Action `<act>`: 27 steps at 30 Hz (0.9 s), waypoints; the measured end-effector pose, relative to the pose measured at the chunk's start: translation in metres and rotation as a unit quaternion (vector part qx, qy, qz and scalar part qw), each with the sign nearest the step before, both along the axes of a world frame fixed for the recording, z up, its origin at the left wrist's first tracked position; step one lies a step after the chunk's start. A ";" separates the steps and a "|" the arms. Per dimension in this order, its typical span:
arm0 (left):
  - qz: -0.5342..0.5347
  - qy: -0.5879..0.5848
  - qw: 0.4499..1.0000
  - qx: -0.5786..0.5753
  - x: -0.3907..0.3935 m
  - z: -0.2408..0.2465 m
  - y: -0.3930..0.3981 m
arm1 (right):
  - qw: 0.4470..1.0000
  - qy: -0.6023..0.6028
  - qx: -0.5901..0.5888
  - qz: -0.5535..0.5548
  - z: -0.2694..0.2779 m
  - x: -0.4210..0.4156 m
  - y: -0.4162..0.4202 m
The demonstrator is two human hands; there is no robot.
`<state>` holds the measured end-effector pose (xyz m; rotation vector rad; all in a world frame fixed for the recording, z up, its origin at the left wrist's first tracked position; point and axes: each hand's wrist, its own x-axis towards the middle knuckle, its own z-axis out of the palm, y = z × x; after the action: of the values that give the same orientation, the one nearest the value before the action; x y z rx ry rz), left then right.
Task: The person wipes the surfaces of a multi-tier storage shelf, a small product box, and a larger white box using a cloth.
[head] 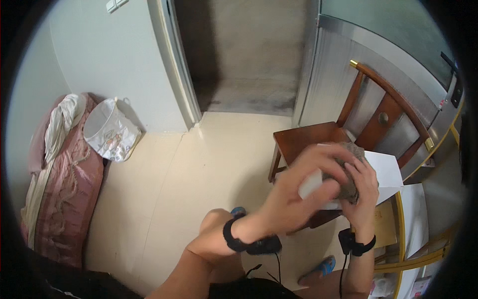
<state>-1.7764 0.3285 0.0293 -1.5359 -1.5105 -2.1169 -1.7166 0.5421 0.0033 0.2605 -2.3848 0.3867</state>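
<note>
A grey-brown, rough-textured item (351, 179), perhaps a bunched cloth, is at my right hand (362, 183), whose fingers wrap its far side. My left hand (302, 190) is blurred, its fingers and thumb curved in front of the same item; whether it grips anything is unclear. Behind the hands, a white box or folded sheet (384, 172) lies at the wooden chair (306, 140), partly hidden. Black straps with small dark devices and cables are on both wrists.
A pink quilted bundle (71, 187) and a white printed bag or basket (115, 138) stand by the left wall. Ahead is a doorway (246, 56) with a metal door (332, 74) at the right. A yellow-edged rack (401, 224) with white items stands at the lower right.
</note>
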 end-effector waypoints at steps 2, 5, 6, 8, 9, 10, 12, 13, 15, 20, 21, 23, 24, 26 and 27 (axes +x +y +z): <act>-0.312 -0.062 0.948 0.027 0.028 0.026 0.007 | 1.000 -0.021 0.006 -0.013 0.001 0.002 0.012; -0.593 -0.188 0.780 0.060 0.079 0.048 0.016 | 1.000 0.004 0.010 -0.025 -0.001 0.003 0.007; -0.612 -0.153 0.765 0.128 0.096 0.043 0.031 | 1.000 0.008 0.009 -0.012 0.000 0.000 0.001; -0.641 -0.133 0.725 0.213 0.110 0.038 0.042 | 1.000 0.009 0.022 -0.010 -0.001 -0.001 0.000; -0.652 -0.145 0.709 0.229 0.110 0.038 0.042 | 1.000 0.007 0.016 -0.013 -0.001 -0.001 0.001; -0.651 -0.166 0.696 0.252 0.115 0.036 0.046 | 1.000 0.004 0.011 -0.018 -0.001 0.000 0.001; -0.629 -0.218 0.680 0.309 0.135 0.038 0.049 | 1.000 0.001 0.013 -0.019 -0.001 0.000 0.003; -0.630 -0.210 0.681 0.310 0.135 0.035 0.052 | 1.000 0.006 0.011 -0.016 -0.003 -0.001 0.004; -0.653 -0.158 0.685 0.282 0.125 0.023 0.058 | 1.000 0.017 0.007 -0.009 -0.006 -0.004 0.003; -0.709 -0.232 0.607 0.276 0.141 0.021 0.060 | 0.999 0.024 0.021 -0.015 -0.005 -0.001 0.008; -0.724 -0.194 0.621 0.227 0.130 0.012 0.061 | 0.999 0.024 0.021 -0.014 -0.004 -0.002 0.010; -0.736 -0.176 0.613 0.227 0.129 0.011 0.066 | 1.000 0.020 0.018 -0.011 -0.004 -0.002 0.009; -0.731 -0.196 0.594 0.273 0.136 0.016 0.069 | 1.000 0.017 0.007 -0.009 -0.003 -0.002 0.006; -0.738 -0.213 0.588 0.254 0.133 0.020 0.066 | 1.000 0.017 0.016 -0.019 -0.004 -0.002 0.006; -0.748 -0.212 0.599 0.188 0.118 0.023 0.058 | 0.999 0.016 0.017 -0.022 -0.006 -0.001 0.005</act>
<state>-1.6584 0.3867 0.0521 -2.4980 0.9618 -3.2152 -1.7180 0.5475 -0.0023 0.2270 -2.3632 0.3192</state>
